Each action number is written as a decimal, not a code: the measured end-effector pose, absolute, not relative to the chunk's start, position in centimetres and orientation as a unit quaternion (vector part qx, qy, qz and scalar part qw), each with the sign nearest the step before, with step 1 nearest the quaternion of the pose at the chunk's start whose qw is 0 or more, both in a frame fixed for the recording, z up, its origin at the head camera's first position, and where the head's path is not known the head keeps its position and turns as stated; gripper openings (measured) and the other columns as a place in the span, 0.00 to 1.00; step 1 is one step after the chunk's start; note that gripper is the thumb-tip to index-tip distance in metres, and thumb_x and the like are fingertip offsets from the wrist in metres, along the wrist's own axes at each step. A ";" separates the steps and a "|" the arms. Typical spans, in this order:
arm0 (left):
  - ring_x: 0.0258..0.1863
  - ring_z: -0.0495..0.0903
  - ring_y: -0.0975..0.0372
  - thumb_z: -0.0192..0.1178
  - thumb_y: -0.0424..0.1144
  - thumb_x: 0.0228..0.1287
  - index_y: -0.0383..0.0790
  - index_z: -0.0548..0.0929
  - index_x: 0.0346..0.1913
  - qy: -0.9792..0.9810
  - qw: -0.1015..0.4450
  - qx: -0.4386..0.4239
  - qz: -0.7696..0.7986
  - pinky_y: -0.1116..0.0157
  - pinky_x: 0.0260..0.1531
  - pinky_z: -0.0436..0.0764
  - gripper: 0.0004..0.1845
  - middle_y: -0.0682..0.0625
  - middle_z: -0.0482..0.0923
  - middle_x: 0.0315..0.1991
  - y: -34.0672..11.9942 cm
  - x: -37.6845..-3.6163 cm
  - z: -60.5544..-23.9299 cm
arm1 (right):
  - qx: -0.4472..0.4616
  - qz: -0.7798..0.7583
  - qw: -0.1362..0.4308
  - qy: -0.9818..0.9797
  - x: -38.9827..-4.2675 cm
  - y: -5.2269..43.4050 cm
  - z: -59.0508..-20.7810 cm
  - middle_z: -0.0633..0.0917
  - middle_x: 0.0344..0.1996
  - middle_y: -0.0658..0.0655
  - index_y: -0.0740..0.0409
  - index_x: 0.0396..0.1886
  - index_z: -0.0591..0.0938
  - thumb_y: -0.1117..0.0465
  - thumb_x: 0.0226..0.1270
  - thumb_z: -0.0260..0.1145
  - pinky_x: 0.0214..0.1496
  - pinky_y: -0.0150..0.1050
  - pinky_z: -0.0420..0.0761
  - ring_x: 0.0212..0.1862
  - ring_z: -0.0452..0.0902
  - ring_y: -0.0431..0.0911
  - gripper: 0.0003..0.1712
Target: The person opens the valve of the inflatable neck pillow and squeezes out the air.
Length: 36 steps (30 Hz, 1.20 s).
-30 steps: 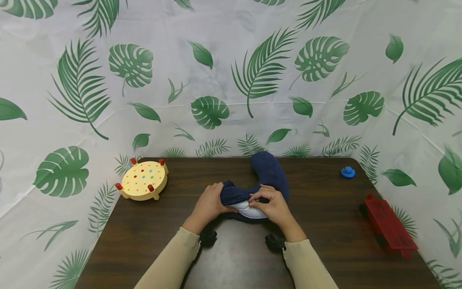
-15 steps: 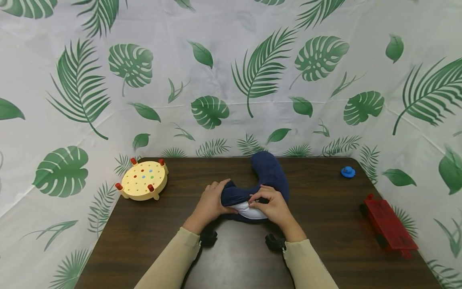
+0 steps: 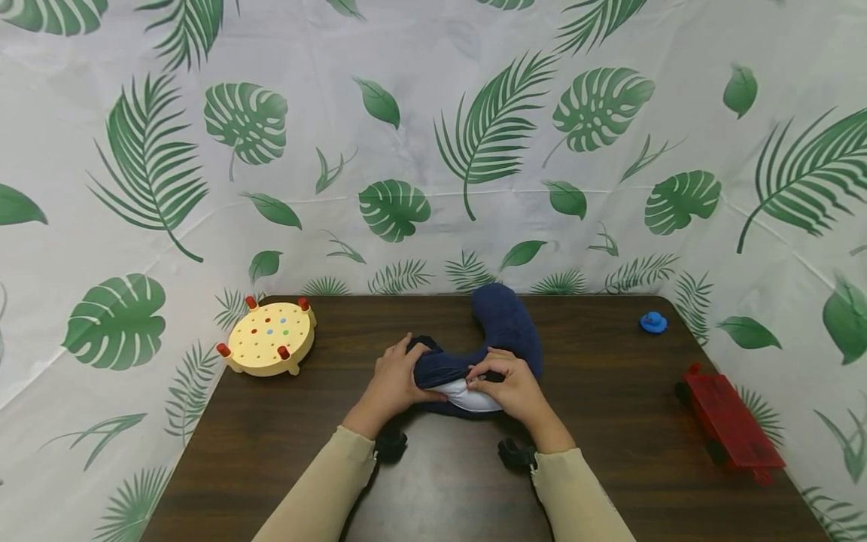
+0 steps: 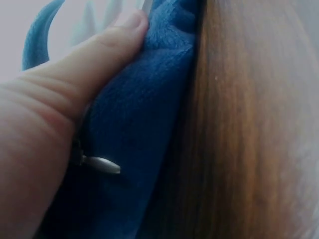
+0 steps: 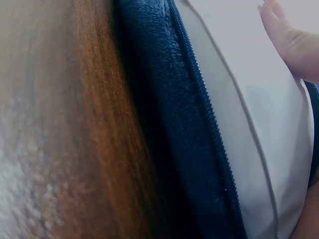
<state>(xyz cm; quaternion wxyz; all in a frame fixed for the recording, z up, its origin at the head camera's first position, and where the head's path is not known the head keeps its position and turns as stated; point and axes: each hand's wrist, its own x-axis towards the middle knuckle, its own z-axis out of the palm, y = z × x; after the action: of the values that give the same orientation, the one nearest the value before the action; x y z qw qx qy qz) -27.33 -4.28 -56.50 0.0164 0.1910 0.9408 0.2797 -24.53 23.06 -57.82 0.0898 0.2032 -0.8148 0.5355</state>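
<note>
Navy plush neck pillow (image 3: 504,324) — cover unzipped, white insert (image 3: 467,395) showing — left hand (image 3: 393,384) and right hand (image 3: 515,388) fingers grip its cover.

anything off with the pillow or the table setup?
The navy neck pillow has its cover unzipped at the near end, with the white inner cushion bulging out between the left hand and right hand. The open zipper shows in the right wrist view. Nothing spilled or broken.

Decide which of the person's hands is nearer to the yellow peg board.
Left. The left hand grips the navy pillow on the side toward the yellow peg board; the right hand holds it farther away.
</note>
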 end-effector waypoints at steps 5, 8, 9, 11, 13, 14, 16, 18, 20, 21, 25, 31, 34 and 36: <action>0.77 0.70 0.33 0.85 0.69 0.44 0.57 0.81 0.65 0.943 0.009 0.192 0.272 0.31 0.73 0.68 0.45 0.32 0.63 0.83 -4.3 -27.3 -56.5 | 0.205 0.535 0.091 -0.815 -24.5 23.0 -57.7 0.96 0.40 0.46 0.40 0.33 0.94 0.62 0.58 0.86 0.82 0.59 0.66 0.64 0.86 0.55 0.11; 0.75 0.72 0.34 0.85 0.69 0.44 0.56 0.81 0.65 0.944 0.002 0.193 0.267 0.32 0.71 0.70 0.45 0.32 0.67 0.81 -4.2 -27.2 -56.4 | 0.204 0.533 0.091 -0.816 -24.5 23.0 -57.7 0.96 0.40 0.47 0.39 0.33 0.94 0.62 0.58 0.86 0.82 0.59 0.66 0.65 0.86 0.56 0.11; 0.74 0.73 0.36 0.85 0.69 0.44 0.56 0.81 0.65 0.945 -0.001 0.194 0.265 0.33 0.70 0.70 0.46 0.33 0.69 0.80 -4.2 -27.2 -56.4 | 0.202 0.533 0.089 -0.817 -24.5 23.0 -57.6 0.96 0.40 0.46 0.39 0.33 0.94 0.62 0.58 0.86 0.82 0.59 0.66 0.66 0.85 0.56 0.11; 0.71 0.74 0.38 0.85 0.70 0.44 0.55 0.80 0.68 0.947 -0.005 0.194 0.258 0.35 0.67 0.72 0.48 0.35 0.74 0.76 -4.2 -27.2 -56.5 | 0.200 0.535 0.085 -0.817 -24.4 23.0 -57.6 0.96 0.40 0.46 0.39 0.33 0.94 0.62 0.58 0.86 0.82 0.60 0.66 0.67 0.84 0.58 0.11; 0.67 0.76 0.41 0.85 0.69 0.43 0.56 0.79 0.71 0.948 -0.007 0.192 0.255 0.37 0.65 0.73 0.51 0.37 0.77 0.72 -4.2 -27.2 -56.7 | 0.199 0.537 0.081 -0.816 -24.3 23.0 -57.6 0.96 0.40 0.46 0.38 0.33 0.94 0.62 0.58 0.86 0.82 0.60 0.65 0.68 0.83 0.59 0.11; 0.66 0.76 0.42 0.85 0.69 0.43 0.57 0.78 0.73 0.948 -0.008 0.191 0.255 0.38 0.64 0.73 0.52 0.38 0.78 0.70 -4.2 -27.2 -56.7 | 0.199 0.538 0.080 -0.816 -24.3 23.0 -57.5 0.96 0.41 0.46 0.38 0.33 0.94 0.62 0.58 0.86 0.82 0.61 0.65 0.69 0.82 0.60 0.11; 0.64 0.76 0.43 0.86 0.70 0.43 0.59 0.74 0.78 0.948 -0.006 0.188 0.256 0.39 0.63 0.73 0.57 0.38 0.78 0.68 -4.2 -27.3 -56.8 | 0.198 0.539 0.079 -0.815 -24.3 23.0 -57.5 0.96 0.41 0.46 0.38 0.33 0.94 0.62 0.58 0.86 0.82 0.61 0.65 0.70 0.82 0.61 0.11; 0.62 0.75 0.43 0.86 0.70 0.41 0.59 0.69 0.83 0.948 -0.004 0.185 0.259 0.40 0.62 0.73 0.63 0.37 0.77 0.67 -4.1 -27.3 -56.9 | 0.198 0.538 0.080 -0.816 -24.3 23.0 -57.6 0.96 0.41 0.46 0.38 0.33 0.94 0.62 0.58 0.86 0.82 0.60 0.65 0.69 0.82 0.61 0.11; 0.61 0.75 0.44 0.86 0.70 0.41 0.58 0.66 0.85 0.947 -0.002 0.186 0.262 0.40 0.60 0.73 0.66 0.37 0.77 0.66 -4.1 -27.4 -56.8 | 0.196 0.538 0.079 -0.816 -24.3 23.0 -57.6 0.96 0.41 0.47 0.39 0.33 0.94 0.61 0.58 0.86 0.82 0.59 0.65 0.70 0.82 0.61 0.11; 0.60 0.75 0.44 0.86 0.70 0.41 0.58 0.65 0.86 0.947 0.000 0.187 0.261 0.41 0.59 0.73 0.67 0.37 0.77 0.66 -4.1 -27.4 -56.8 | 0.195 0.538 0.078 -0.816 -24.3 23.0 -57.6 0.96 0.41 0.47 0.39 0.33 0.94 0.61 0.59 0.86 0.82 0.58 0.65 0.70 0.82 0.60 0.10; 0.62 0.73 0.43 0.87 0.67 0.41 0.59 0.77 0.78 0.940 0.001 0.196 0.279 0.39 0.59 0.72 0.57 0.37 0.76 0.67 -4.1 -27.3 -56.8 | 0.189 0.539 0.074 -0.817 -24.2 23.1 -57.6 0.96 0.42 0.46 0.38 0.33 0.94 0.60 0.59 0.86 0.83 0.51 0.65 0.71 0.81 0.60 0.10; 0.83 0.57 0.30 0.89 0.64 0.42 0.54 0.83 0.68 0.929 0.001 0.208 0.306 0.27 0.74 0.62 0.47 0.34 0.61 0.85 -4.2 -27.2 -56.9 | 0.189 0.537 0.074 -0.819 -24.3 23.1 -57.7 0.96 0.42 0.46 0.39 0.32 0.94 0.60 0.58 0.86 0.83 0.51 0.65 0.71 0.81 0.60 0.10; 0.79 0.67 0.34 0.88 0.64 0.43 0.55 0.83 0.67 0.930 0.000 0.214 0.300 0.30 0.73 0.66 0.46 0.37 0.68 0.82 -4.3 -27.2 -56.9 | 0.193 0.535 0.075 -0.819 -24.3 23.1 -57.7 0.96 0.42 0.46 0.39 0.32 0.94 0.60 0.59 0.86 0.83 0.55 0.65 0.68 0.84 0.58 0.10; 0.72 0.75 0.39 0.87 0.65 0.44 0.55 0.82 0.67 0.932 -0.004 0.216 0.292 0.33 0.70 0.70 0.46 0.40 0.74 0.77 -4.3 -27.2 -56.8 | 0.191 0.536 0.072 -0.819 -24.3 23.0 -57.5 0.96 0.42 0.45 0.38 0.32 0.94 0.60 0.59 0.86 0.83 0.57 0.65 0.68 0.84 0.56 0.10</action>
<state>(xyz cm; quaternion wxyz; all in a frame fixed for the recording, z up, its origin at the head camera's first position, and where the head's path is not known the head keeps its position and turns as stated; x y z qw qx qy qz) -27.24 -4.31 -56.84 -0.0036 0.2155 0.9319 0.2916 -24.31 23.01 -57.55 0.0720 0.1915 -0.8190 0.5361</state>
